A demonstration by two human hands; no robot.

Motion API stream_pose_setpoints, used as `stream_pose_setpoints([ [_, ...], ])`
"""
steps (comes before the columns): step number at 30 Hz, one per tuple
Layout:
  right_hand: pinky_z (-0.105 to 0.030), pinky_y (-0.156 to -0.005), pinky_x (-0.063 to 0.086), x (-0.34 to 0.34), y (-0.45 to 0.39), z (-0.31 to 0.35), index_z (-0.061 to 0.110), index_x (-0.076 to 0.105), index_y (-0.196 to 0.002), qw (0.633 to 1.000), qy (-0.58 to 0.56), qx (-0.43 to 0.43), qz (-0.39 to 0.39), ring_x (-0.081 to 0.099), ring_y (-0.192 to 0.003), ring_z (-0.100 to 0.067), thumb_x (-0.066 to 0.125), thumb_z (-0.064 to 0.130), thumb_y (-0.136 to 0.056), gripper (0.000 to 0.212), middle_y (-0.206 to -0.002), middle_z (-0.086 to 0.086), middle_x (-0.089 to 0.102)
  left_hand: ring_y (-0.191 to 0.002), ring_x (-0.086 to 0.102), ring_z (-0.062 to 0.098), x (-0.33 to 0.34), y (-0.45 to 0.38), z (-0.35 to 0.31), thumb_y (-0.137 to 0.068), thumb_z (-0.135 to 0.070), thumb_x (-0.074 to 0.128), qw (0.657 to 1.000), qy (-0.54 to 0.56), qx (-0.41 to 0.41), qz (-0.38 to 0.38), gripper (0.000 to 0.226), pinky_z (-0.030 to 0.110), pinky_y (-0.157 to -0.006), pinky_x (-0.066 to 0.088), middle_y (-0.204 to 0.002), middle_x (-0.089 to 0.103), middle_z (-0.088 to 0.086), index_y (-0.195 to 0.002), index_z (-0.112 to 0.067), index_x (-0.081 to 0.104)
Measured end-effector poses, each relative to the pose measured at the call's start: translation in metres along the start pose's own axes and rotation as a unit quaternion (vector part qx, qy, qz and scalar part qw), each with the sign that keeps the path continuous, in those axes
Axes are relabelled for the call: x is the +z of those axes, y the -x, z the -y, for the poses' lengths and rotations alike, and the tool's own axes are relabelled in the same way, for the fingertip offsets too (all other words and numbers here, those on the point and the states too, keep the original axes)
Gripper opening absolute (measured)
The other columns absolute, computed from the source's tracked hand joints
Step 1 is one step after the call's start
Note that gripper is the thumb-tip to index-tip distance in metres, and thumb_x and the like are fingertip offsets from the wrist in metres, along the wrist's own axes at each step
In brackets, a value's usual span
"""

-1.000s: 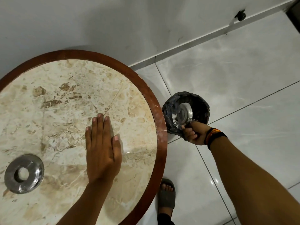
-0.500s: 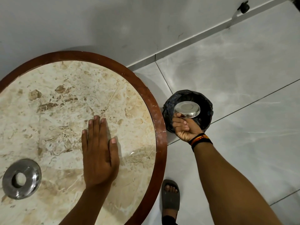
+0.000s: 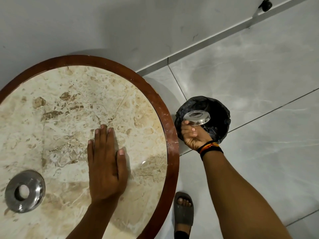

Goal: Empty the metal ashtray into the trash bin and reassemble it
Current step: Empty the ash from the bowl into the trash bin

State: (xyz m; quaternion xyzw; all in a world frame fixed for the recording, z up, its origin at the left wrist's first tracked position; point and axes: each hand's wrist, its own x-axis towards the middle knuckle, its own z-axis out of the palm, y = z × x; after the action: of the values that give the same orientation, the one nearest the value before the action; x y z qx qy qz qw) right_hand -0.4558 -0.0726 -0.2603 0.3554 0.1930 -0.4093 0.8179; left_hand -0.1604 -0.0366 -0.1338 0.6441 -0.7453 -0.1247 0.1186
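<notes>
A person's right hand [image 3: 193,135] pinches the metal ashtray bowl [image 3: 196,118] above the trash bin [image 3: 219,107]; its lid [image 3: 25,191] lies on the table [image 3: 170,135] at eight o'clock, nearer the flat, spread left hand [image 3: 106,166].

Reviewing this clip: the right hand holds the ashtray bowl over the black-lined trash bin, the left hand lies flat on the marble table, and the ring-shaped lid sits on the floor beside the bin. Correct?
Not quite. The head view shows the ring-shaped lid on the marble table, near its left edge, not on the floor. The rest holds: the right hand holds the ashtray bowl over the black-lined trash bin, and the left hand lies flat on the table.
</notes>
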Motion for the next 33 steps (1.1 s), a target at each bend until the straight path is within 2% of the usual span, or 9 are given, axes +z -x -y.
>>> stream_pose_setpoints([
  [9,-0.017,-0.025,0.031,-0.009,-0.004,-0.008,0.009,0.051,-0.074,0.995,0.049,-0.064,-0.05,0.019,-0.039,-0.002,0.037,0.013,-0.098,0.028,-0.043,0.001,0.038,-0.166,0.014,0.025,0.001,0.0,0.0,-0.103,-0.023,0.037,1.0,0.0,0.008,-0.016,0.064,0.052,-0.134,0.013,-0.175,0.024,0.012,-0.164,-0.003,0.03],
  [13,-0.014,-0.026,0.031,-0.011,-0.005,-0.004,0.01,0.052,-0.073,0.99,0.087,-0.078,-0.084,0.034,-0.027,-0.008,0.029,0.022,-0.107,0.043,-0.043,0.003,0.037,-0.166,0.015,0.026,0.002,0.0,0.0,-0.103,-0.022,0.037,1.0,0.001,0.012,-0.023,0.064,0.05,-0.135,0.012,-0.174,0.025,0.013,-0.163,-0.003,0.03],
  [17,-0.015,-0.025,0.031,-0.007,0.002,-0.004,0.01,0.05,-0.074,0.983,0.096,-0.09,-0.124,0.034,-0.026,-0.007,0.029,0.026,-0.109,0.044,-0.042,0.003,0.036,-0.166,0.016,0.027,0.003,0.0,0.002,-0.103,-0.022,0.037,1.0,-0.011,0.017,-0.024,0.064,0.052,-0.134,0.014,-0.174,0.025,0.014,-0.163,-0.002,0.03],
  [20,-0.015,-0.026,0.029,0.003,0.007,-0.007,0.013,0.049,-0.073,0.949,0.191,-0.146,-0.206,0.032,-0.028,-0.006,0.032,0.027,-0.108,0.042,-0.042,0.005,0.035,-0.166,0.014,0.025,0.003,0.0,0.002,-0.104,-0.025,0.033,1.0,-0.017,0.01,-0.014,0.064,0.053,-0.134,0.015,-0.175,0.023,0.013,-0.164,-0.003,0.028],
  [22,-0.016,-0.031,0.03,0.012,0.012,-0.01,0.012,0.052,-0.073,0.857,0.322,-0.249,-0.317,0.035,-0.032,-0.008,0.04,0.023,-0.104,0.035,-0.044,0.004,0.039,-0.166,0.014,0.024,0.002,0.0,0.002,-0.105,-0.026,0.032,1.0,-0.016,0.005,-0.01,0.064,0.053,-0.134,0.015,-0.175,0.023,0.012,-0.164,-0.004,0.028],
  [25,-0.023,-0.045,0.034,0.026,0.029,-0.006,0.008,0.052,-0.06,0.575,0.542,-0.393,-0.469,0.044,-0.047,-0.021,0.05,0.021,-0.095,0.037,-0.051,-0.002,0.047,-0.165,0.018,0.027,-0.001,-0.001,0.0,-0.105,-0.027,0.03,1.0,-0.01,-0.003,-0.008,0.063,0.055,-0.133,0.018,-0.174,0.025,0.014,-0.164,-0.004,0.03],
  [27,-0.025,-0.048,0.027,0.034,0.04,-0.001,0.006,0.05,-0.059,0.431,0.636,-0.416,-0.486,0.044,-0.051,-0.024,0.047,0.024,-0.096,0.041,-0.052,-0.004,0.046,-0.164,0.02,0.029,-0.002,0.0,-0.002,-0.105,-0.028,0.029,1.0,-0.007,-0.006,-0.009,0.063,0.055,-0.133,0.019,-0.174,0.027,0.015,-0.163,-0.003,0.03],
  [30,-0.026,-0.056,0.032,0.051,0.053,-0.002,0.007,0.054,-0.067,0.313,0.685,-0.442,-0.487,0.047,-0.057,-0.026,0.042,0.026,-0.099,0.038,-0.059,-0.004,0.05,-0.164,0.02,0.029,-0.004,0.002,-0.004,-0.106,-0.029,0.028,1.0,-0.006,-0.006,-0.005,0.063,0.055,-0.133,0.018,-0.173,0.027,0.016,-0.163,-0.002,0.03],
  [33,-0.029,-0.061,0.035,0.068,0.063,-0.013,0.011,0.055,-0.074,0.241,0.704,-0.468,-0.476,0.046,-0.062,-0.027,0.042,0.027,-0.099,0.033,-0.066,-0.004,0.051,-0.165,0.018,0.028,-0.005,0.002,-0.003,-0.107,-0.032,0.024,1.0,-0.014,-0.007,0.003,0.064,0.053,-0.134,0.016,-0.174,0.025,0.015,-0.164,-0.003,0.028],
])
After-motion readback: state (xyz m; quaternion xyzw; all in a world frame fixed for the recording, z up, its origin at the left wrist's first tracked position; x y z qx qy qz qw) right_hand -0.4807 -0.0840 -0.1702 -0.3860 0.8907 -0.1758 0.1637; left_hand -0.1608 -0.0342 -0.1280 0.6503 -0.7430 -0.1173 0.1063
